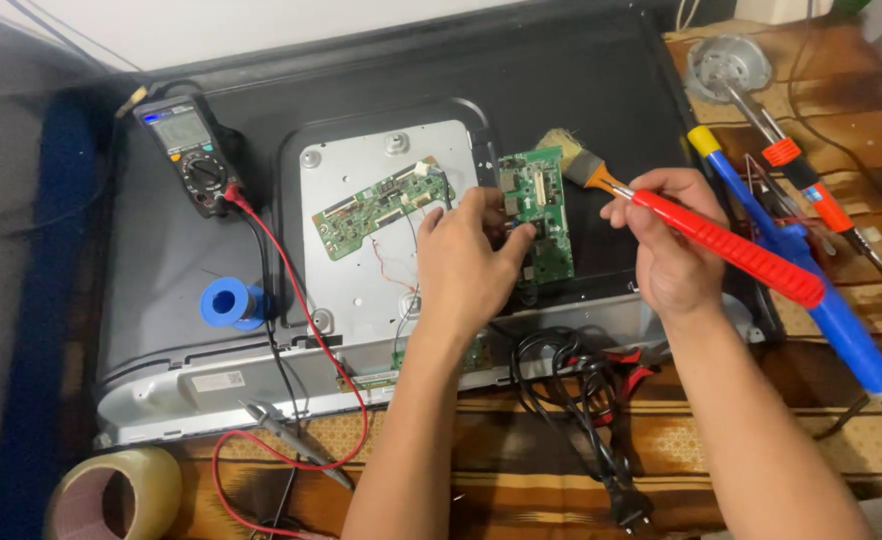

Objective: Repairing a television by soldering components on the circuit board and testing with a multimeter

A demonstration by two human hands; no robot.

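My left hand (pixel 471 262) grips the left edge of a green circuit board (pixel 543 205) lying on the back of a dark flat-screen set (pixel 381 80). My right hand (pixel 666 245) holds a paintbrush with a red handle (pixel 726 245); its bristles (pixel 566 150) rest just past the board's top right corner. A second, longer green circuit board (pixel 376 205) sits on the grey metal plate (pixel 361 270) to the left of my left hand.
A multimeter (pixel 189 150) with red and black leads lies at the left, a blue solder spool (pixel 226 302) below it. A blue desoldering pump (pixel 811 290) and an orange-handled soldering iron (pixel 811 185) lie on the right. A black power cord (pixel 571 400) and a tape roll (pixel 116 495) lie near me.
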